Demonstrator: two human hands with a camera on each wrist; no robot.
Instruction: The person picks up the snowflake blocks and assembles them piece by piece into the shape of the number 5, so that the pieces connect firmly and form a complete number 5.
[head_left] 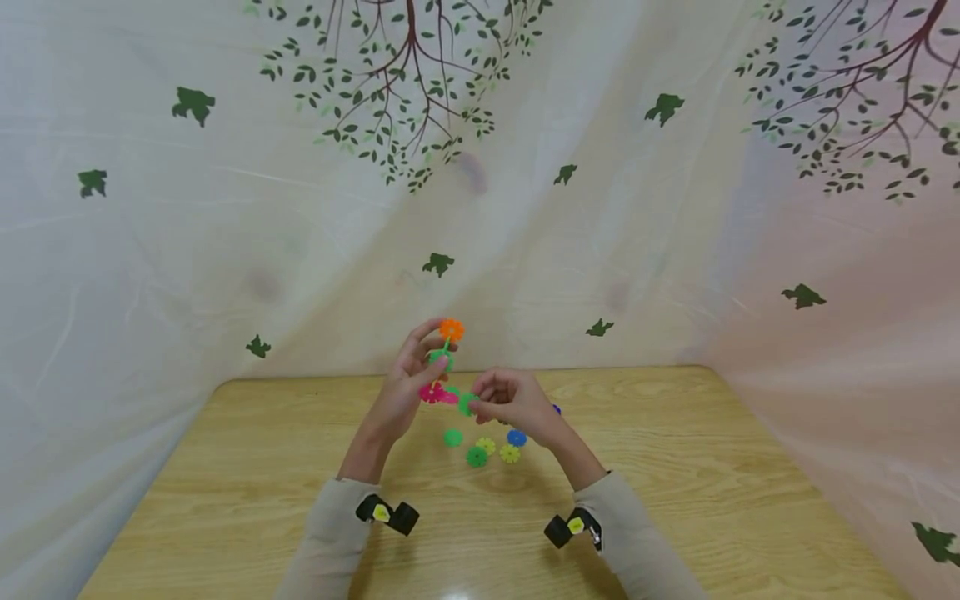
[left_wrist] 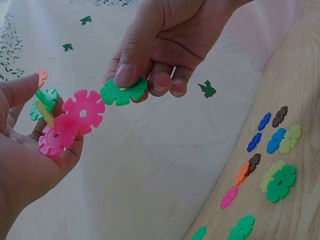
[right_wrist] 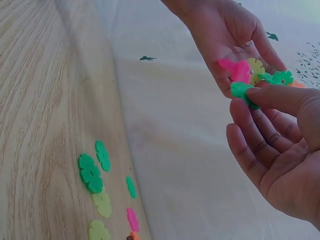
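Note:
My left hand (head_left: 401,385) holds up a chain of notched, flower-shaped plastic discs above the table. It runs from an orange disc (head_left: 452,330) at the top through a green disc (left_wrist: 48,98) and a yellow disc (right_wrist: 256,71) to pink discs (left_wrist: 84,111) set at angles to one another. Between thumb and fingers, my right hand (head_left: 519,402) pinches a single green disc (left_wrist: 120,94) by one side. In the left wrist view its free edge meets the rim of the outer pink disc. The right hand's other fingers are loosely bent.
Loose discs lie on the wooden table (head_left: 285,467) below the hands, among them a dark green disc (head_left: 476,456), a blue disc (head_left: 517,437) and a yellow disc (head_left: 510,453). Behind the table's far edge hangs a pale curtain (head_left: 337,275) with leaf prints.

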